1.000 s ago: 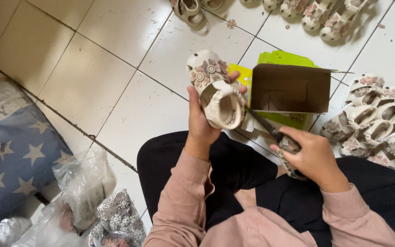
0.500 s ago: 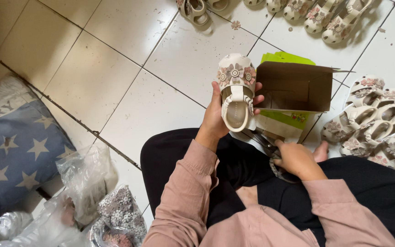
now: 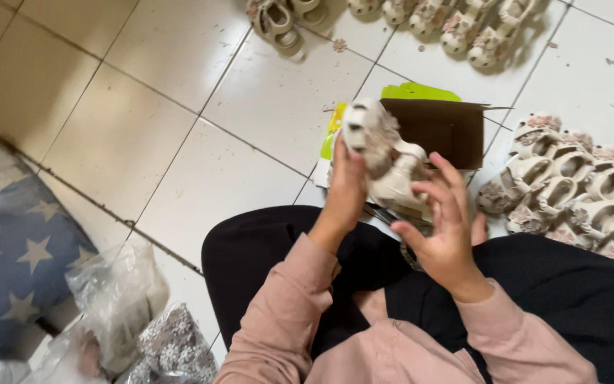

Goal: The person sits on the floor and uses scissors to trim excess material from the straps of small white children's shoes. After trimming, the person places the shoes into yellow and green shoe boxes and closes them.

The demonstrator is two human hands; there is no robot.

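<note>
The left hand (image 3: 346, 186) gripped a small cream sandal (image 3: 385, 160) above the lap, in front of a brown box (image 3: 438, 131). Its long axis ran away from the person, tilted. The right hand (image 3: 445, 227) was nearest its heel, fingers (image 3: 443, 186) spread, touching it.

bare tile (image 3: 179, 142) left, cardboard box (image 3: 442, 131) ahead, sandal pile (image 3: 577, 192) right

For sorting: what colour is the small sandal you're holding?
Cream small sandal with a flower decoration; head view.
</note>
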